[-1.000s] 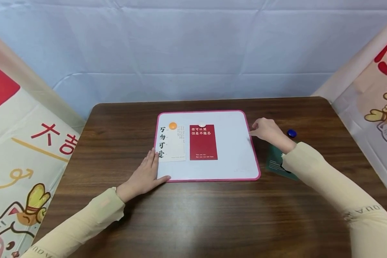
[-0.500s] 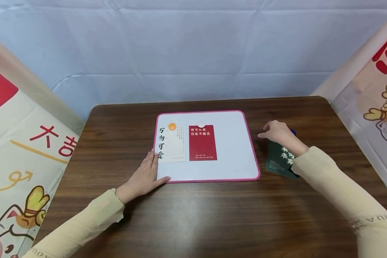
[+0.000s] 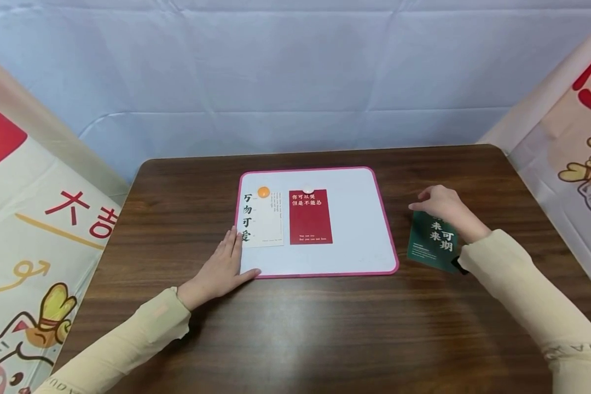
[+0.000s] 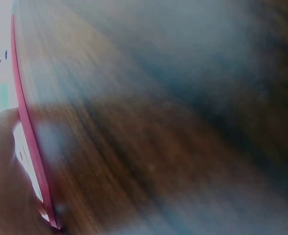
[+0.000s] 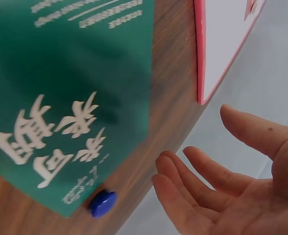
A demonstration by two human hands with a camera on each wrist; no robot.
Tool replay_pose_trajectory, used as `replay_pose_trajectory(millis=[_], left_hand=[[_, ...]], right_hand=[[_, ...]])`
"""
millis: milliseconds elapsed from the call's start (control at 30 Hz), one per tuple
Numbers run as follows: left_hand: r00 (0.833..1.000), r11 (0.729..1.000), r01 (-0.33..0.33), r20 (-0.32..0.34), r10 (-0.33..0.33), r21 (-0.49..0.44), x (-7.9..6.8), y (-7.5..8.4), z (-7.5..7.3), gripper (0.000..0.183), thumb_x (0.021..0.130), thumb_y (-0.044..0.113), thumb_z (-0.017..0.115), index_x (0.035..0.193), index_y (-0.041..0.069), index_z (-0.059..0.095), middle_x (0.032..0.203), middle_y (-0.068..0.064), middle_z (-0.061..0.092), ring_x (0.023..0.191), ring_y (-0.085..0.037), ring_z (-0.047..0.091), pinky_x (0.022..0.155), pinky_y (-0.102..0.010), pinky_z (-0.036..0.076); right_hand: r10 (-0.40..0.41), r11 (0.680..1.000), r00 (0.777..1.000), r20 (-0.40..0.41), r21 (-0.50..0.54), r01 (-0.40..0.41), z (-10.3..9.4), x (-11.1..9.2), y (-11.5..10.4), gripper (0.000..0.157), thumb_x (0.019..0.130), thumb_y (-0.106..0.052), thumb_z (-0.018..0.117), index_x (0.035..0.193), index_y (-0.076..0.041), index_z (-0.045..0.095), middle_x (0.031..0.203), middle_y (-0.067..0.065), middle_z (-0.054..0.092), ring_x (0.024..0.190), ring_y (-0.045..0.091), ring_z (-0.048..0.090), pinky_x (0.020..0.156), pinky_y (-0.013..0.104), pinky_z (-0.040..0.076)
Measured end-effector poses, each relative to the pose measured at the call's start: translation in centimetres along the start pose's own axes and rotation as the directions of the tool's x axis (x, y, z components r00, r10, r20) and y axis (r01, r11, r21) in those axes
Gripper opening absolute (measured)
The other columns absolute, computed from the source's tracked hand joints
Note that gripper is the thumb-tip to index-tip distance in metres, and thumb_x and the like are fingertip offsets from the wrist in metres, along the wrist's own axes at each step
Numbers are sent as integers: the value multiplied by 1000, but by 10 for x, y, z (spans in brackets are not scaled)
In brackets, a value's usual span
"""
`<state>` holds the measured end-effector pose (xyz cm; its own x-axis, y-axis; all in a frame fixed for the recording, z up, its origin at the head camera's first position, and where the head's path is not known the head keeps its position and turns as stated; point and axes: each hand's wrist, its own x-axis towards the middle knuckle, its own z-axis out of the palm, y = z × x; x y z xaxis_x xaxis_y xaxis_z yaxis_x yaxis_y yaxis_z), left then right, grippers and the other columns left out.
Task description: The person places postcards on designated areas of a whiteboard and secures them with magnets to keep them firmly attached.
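Observation:
My left hand (image 3: 219, 273) lies flat on the lower left edge of a pink-rimmed whiteboard (image 3: 357, 230), fingers straight and thumb spread along the bottom rim. Over the top of a green card (image 3: 426, 243) with white characters hovers my right hand (image 3: 443, 205). In the right wrist view its fingers (image 5: 207, 183) are loosely bent and apart from the thumb, with nothing between them. A round blue magnet (image 5: 103, 203) sits at the green card's corner there; in the head view the hand hides it.
On the board are a white card (image 3: 268, 227) beneath an orange magnet (image 3: 263, 192) and a red card (image 3: 310, 221) beneath a white magnet (image 3: 308, 191). The brown wooden table (image 3: 295, 328) ends at a pale blue cloth (image 3: 295, 82) behind.
My right hand has moved right, from the board's right edge to above the green card, and now covers the blue magnet in the head view. My left hand has stayed put.

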<state>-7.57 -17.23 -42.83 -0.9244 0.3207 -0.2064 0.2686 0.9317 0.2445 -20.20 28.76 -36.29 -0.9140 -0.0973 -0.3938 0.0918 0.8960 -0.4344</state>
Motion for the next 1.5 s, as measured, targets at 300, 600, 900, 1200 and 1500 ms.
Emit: replay_pose_trajectory(millis=[300, 600, 900, 1200, 1500], left_hand=[[1000, 1000, 2, -8, -2, 0, -1, -2, 1, 100, 83, 65, 44, 143, -7, 8, 150, -23, 0, 137, -35, 5, 107, -46, 18], [1000, 1000, -3, -2, 3, 2, 0, -2, 2, 100, 84, 66, 41, 143, -7, 7, 150, -23, -1, 137, -34, 3, 108, -46, 17], [1000, 1000, -3, -1, 3, -6, 0, -2, 3, 100, 84, 66, 41, 143, -7, 6, 150, -22, -1, 138, -34, 2, 108, -46, 17], [1000, 1000, 0, -6, 0, -4, -1, -2, 3, 100, 84, 65, 42, 143, -7, 7, 150, -22, 0, 138, -33, 2, 108, -46, 18], [1000, 1000, 2, -4, -2, -7, -1, -2, 2, 100, 84, 65, 43, 143, -7, 6, 150, -22, -1, 138, -33, 2, 108, -46, 17]], right_hand=[[34, 999, 999, 7, 18, -34, -2, -5, 13, 59, 89, -36, 53, 121, 12, 43, 120, 36, 39, 105, 48, 40, 85, 57, 38], [69, 996, 997, 26, 55, -70, -1, -12, 26, 65, 89, -39, 51, 124, 14, 39, 123, 37, 36, 110, 50, 37, 89, 58, 36], [111, 993, 993, 28, 36, -112, 0, -17, 39, 67, 88, -41, 52, 125, 13, 40, 127, 38, 32, 110, 51, 37, 85, 55, 39], [132, 990, 991, 38, 47, -134, 1, -25, 51, 68, 88, -41, 53, 124, 15, 40, 124, 38, 35, 106, 49, 42, 81, 54, 42], [144, 984, 988, 52, 98, -148, 4, -32, 60, 74, 84, -47, 57, 117, 18, 46, 115, 36, 46, 91, 40, 56, 69, 40, 51]])
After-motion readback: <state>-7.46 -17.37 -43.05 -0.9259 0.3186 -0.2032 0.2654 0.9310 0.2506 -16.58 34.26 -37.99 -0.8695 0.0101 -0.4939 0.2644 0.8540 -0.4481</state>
